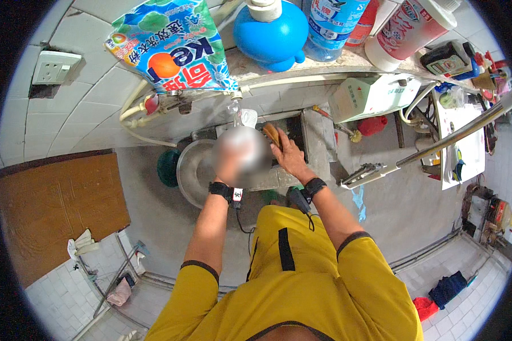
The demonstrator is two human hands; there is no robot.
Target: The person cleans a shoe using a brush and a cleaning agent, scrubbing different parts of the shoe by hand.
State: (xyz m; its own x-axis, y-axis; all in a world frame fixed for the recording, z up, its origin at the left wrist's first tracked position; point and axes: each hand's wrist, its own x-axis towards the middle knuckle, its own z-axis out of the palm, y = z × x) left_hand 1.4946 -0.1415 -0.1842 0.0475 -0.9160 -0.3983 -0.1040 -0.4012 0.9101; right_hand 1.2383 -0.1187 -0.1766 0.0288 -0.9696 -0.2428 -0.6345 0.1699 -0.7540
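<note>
Beneath running water from the tap (236, 102), my left hand (228, 165) grips a white round thing (249, 142), too smeared by motion to tell its kind. Just to its right, my right hand (292, 157) has its fingers on a small brown wooden-looking brush (272, 135); its bristles are not visible. Under and left of my left hand stands a wide metal basin (189, 184). The grey sink edge (318, 133) lies beyond my right hand. Each wrist wears a black strap.
Above the sink, a ledge holds a blue-green detergent bag (168, 48), a round blue bottle (270, 31) and several other bottles. A white jug (375, 96) stands right of the sink. A metal pole (455, 136) slants in from the right. Brown board (65, 210) lies at left.
</note>
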